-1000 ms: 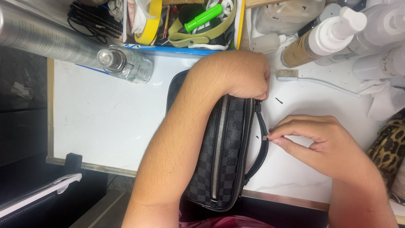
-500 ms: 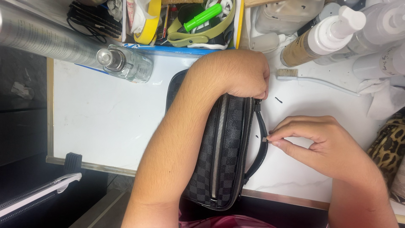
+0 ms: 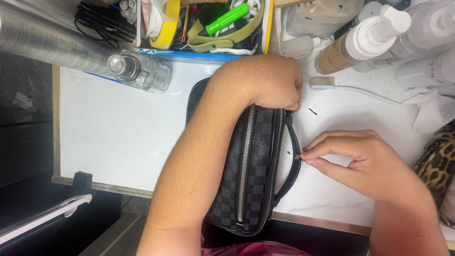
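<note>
Two grips: left hand (image 3: 270, 83) clamping checkered pouch (image 3: 251, 175), right hand (image 3: 360, 161) pinching its strap (image 3: 295, 147).

A small craft or repair workbench, probably for leather goods. Indicators: a white work board (image 3: 118, 137) edged in wood; a blue tray (image 3: 189, 54) crowded with tape rolls (image 3: 166, 23) and hand tools; pump bottles (image 3: 365, 40) and spray bottles (image 3: 137, 71) at the rear; a toothbrush (image 3: 350, 87) lying on the board.
</note>
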